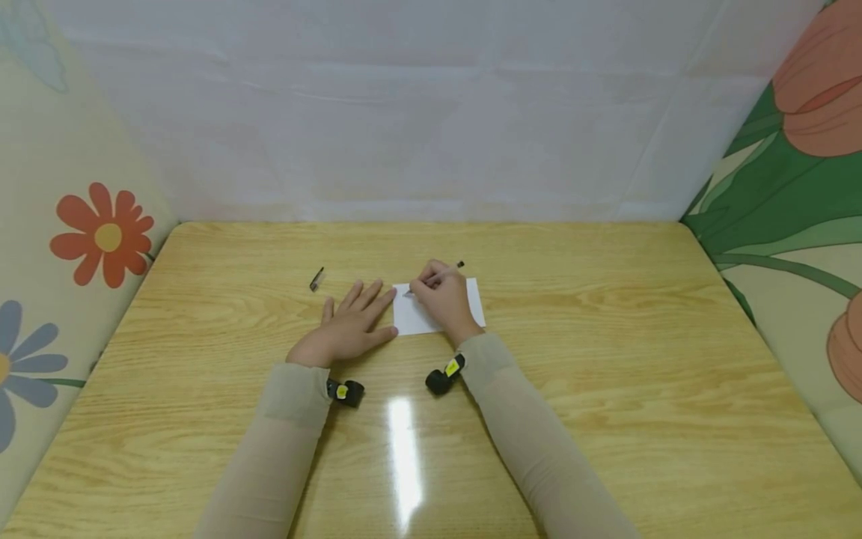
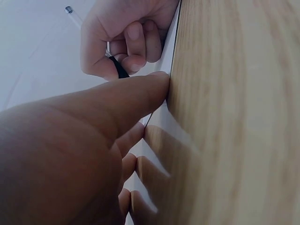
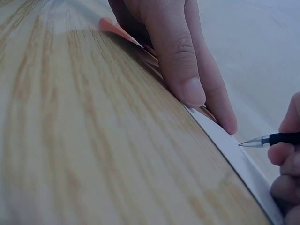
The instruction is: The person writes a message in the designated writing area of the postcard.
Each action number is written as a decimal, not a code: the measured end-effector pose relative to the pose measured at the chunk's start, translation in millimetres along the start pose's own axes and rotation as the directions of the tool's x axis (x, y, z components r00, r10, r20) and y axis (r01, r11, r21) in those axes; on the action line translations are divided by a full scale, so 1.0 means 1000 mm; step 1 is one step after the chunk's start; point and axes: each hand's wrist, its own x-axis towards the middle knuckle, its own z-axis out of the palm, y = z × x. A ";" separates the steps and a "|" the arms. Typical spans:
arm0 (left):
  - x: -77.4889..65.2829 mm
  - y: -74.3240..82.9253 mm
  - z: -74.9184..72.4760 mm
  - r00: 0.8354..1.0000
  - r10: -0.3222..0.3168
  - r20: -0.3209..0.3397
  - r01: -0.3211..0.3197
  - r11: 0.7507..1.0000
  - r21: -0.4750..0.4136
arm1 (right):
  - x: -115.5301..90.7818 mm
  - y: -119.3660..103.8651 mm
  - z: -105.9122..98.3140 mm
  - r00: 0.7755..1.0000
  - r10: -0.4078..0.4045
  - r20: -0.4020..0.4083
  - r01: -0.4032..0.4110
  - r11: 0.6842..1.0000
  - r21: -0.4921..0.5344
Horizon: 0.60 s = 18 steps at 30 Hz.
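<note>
A small white sheet of paper lies on the table, a bit left of the head view's middle. My right hand rests over it and pinches a pen with a clear barrel and dark grip. In the right wrist view the pen's metal tip is right at the paper's surface. My left hand lies flat with fingers spread, thumb and index fingertips on the paper's left edge. Beyond that hand's fingers lies a pen cap, clear with a dark clip.
The wooden table reaches back to a white cloth backdrop. Flower-printed panels stand at both sides. A small black camera is strapped at each wrist, by the beige sleeves. Light glares off the table between the forearms.
</note>
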 end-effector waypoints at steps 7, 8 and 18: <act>0.001 -0.002 0.001 1.000 0.010 -0.004 -0.010 1.000 -0.013 | 0.001 0.001 0.001 1.000 -0.004 -0.009 0.004 1.000 -0.011; 0.002 -0.003 0.001 1.000 0.009 -0.003 -0.009 1.000 -0.014 | 0.001 0.001 0.001 1.000 -0.004 -0.010 0.004 1.000 -0.010; 0.004 -0.005 0.003 1.000 0.003 -0.004 -0.004 1.000 -0.009 | 0.001 0.001 0.001 1.000 -0.013 -0.023 0.012 1.000 -0.012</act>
